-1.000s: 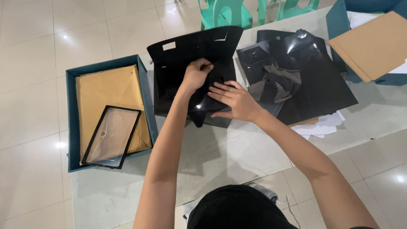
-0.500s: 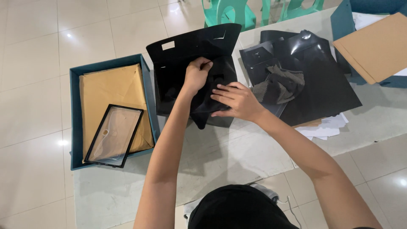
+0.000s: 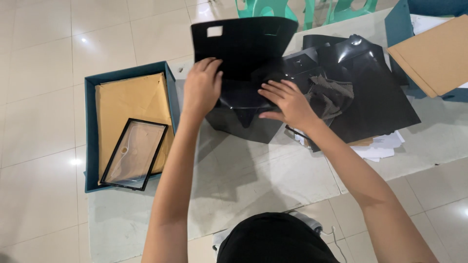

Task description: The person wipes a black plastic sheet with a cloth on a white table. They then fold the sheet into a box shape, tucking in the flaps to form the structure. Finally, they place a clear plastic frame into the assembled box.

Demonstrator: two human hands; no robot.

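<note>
Left hand (image 3: 201, 87) gripping black bag (image 3: 242, 73) at its edge; right hand (image 3: 287, 101) flat, fingers spread, pressing its folded base. Bag between both hands. Teal box (image 3: 90, 126) left of them, black sheets (image 3: 375, 92) right.

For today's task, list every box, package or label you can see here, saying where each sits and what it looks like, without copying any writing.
Teal box: left of the hands, rectangular, holding tan paper and a black-framed clear panel.
Black bag: centre, under both hands, glossy, flap upright.
White label: on the flap, small rectangle.
Second teal box: top right, brown cardboard sheet across it.
</note>
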